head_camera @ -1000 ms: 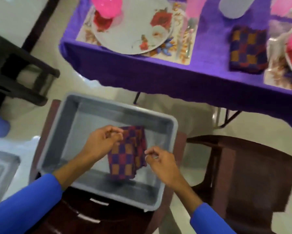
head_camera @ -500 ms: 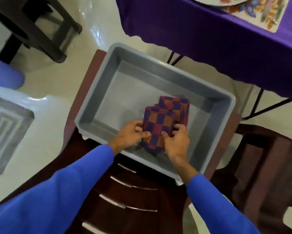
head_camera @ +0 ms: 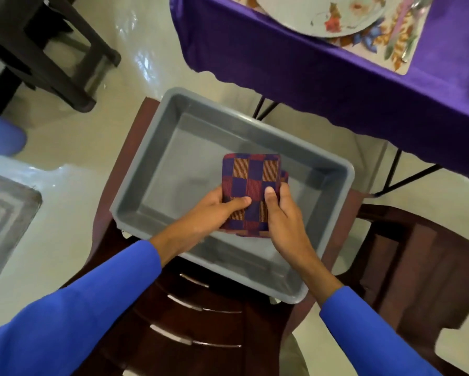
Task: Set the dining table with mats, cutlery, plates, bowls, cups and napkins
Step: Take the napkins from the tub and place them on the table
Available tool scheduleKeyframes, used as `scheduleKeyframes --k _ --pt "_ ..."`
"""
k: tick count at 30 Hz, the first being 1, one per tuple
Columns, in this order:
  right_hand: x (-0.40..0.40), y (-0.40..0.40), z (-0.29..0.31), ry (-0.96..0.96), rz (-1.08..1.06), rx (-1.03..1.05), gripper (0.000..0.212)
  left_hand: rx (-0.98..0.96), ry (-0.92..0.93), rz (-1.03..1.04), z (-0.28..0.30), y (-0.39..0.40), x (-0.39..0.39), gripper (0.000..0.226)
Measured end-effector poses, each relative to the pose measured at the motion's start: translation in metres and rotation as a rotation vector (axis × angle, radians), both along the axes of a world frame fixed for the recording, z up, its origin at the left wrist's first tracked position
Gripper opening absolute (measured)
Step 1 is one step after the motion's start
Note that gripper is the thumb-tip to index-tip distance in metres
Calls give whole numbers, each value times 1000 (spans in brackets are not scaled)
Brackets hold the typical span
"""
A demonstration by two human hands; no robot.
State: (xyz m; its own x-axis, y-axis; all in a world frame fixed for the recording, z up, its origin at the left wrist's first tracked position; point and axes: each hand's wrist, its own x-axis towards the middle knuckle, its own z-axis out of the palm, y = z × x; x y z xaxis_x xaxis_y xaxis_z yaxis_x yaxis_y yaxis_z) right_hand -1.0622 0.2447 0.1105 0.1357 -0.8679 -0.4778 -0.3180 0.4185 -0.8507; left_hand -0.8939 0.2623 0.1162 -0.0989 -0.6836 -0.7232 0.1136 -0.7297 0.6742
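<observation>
Folded checked napkin (head_camera: pixel 251 185), purple, red and orange squares, held over the grey plastic tub (head_camera: pixel 157 169). Left hand (head_camera: pixel 214 213) grips its lower left edge: thumb lies across the top face, the other fingers are curled out of sight beneath. Right hand (head_camera: pixel 284 213) grips the lower right edge the same way, thumb on top, fingers wrapped round the side. The two thumbs lie close together, not touching. Most of the napkin juts out beyond the fingers, away from the person. Whether it touches the tub floor: cannot tell. Tub sits on a dark brown chair (head_camera: pixel 189 321). Far beyond the fingers, a purple-clothed tabletop (head_camera: pixel 309 63) carries a floral plate (head_camera: pixel 323 14) on a patterned mat (head_camera: pixel 401 50). Both sleeves blue.
</observation>
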Motion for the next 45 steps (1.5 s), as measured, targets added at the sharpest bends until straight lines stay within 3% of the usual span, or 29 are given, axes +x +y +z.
scheduleKeyframes --k 4,10,12,14,17,20,27,29,34,41,45 --pt "-27 -27 30 33 -91 -67 33 -110 -11 -159 33 -30 -33 17" --pt "-91 -69 47 -27 -352 57 52 -189 -74 -619 69 -90 -76 41" --pt "-114 -78 56 -41 -376 18 39 -158 -101 -759 79 -108 -92 41" --pt "-133 -83 66 -62 -365 -40 32 -186 -97 -695 80 -117 -110 40" --pt "-153 -92 79 -90 -311 -105 32 -286 -54 -331 78 -122 -143 37" --pt "-170 -102 89 -62 -266 -183 35 -332 -79 -186 86 -132 -175 34" --pt "-207 -134 101 -21 -342 -245 41 -137 103 -410 107 -166 -201 37" --pt "-214 -146 102 -22 -357 -256 43 -128 69 -423 110 -180 -206 36" --pt "-222 -176 105 72 -433 -351 50 -399 -241 -151 104 -198 -235 34" --pt "-249 -220 100 95 -420 -336 63 -328 -32 -140 95 -233 -266 42" --pt "-261 -240 103 -84 -404 -323 52 -356 -17 -91 92 -256 -266 39"
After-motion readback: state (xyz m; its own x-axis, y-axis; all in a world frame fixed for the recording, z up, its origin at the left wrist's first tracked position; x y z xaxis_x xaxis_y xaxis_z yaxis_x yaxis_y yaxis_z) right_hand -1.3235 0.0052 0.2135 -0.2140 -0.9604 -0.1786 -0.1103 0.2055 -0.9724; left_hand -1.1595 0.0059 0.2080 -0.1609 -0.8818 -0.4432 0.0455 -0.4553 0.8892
